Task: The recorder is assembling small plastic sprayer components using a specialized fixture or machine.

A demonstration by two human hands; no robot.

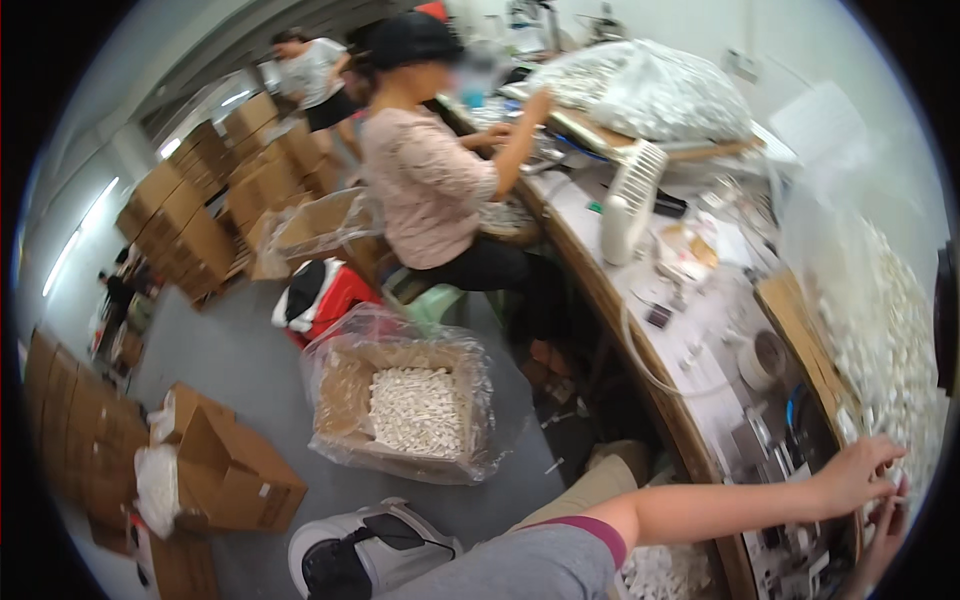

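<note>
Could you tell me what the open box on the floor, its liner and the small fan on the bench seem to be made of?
The box looks like brown corrugated cardboard, matte. Its liner seems thin clear plastic film, glossy and crinkled. The fan appears to be white moulded plastic with a slatted grille.

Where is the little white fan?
In the head view, the white fan stands on the long workbench, upper right of centre, just right of the seated person in the pink top and below the big clear bag of white parts.

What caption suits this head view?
Left hand and right hand reach into a heap of small white parts on a workbench.
</note>
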